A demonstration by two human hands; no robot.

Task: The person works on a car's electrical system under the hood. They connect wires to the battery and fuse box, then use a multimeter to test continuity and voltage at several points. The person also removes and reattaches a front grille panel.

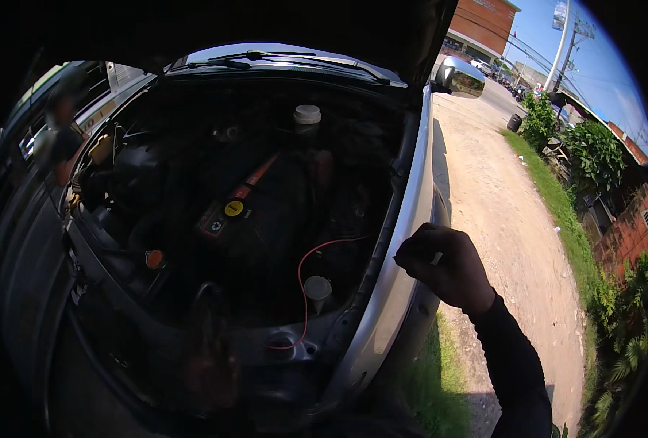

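Observation:
My right hand [444,266] is closed just beside the silver right-hand edge of the car body [377,306]; a small pale bit shows among its fingers, too small to name. My left hand [211,365] is a dark, smeared shape low at the front of the open engine bay; its fingers cannot be made out. In the bay are a black engine cover [258,219] with a yellow cap [233,208], a thin red wire [301,277], a pale round lid [317,287], a white reservoir cap [307,113] and an orange cap [155,258].
The raised hood [302,25] shades the bay. A blurred person [61,124] stands at the left beside another vehicle [14,255]. On the right, past the side mirror [461,77], lie a sandy path [506,241], a grass strip [557,204] and bushes [594,153], with buildings and poles beyond.

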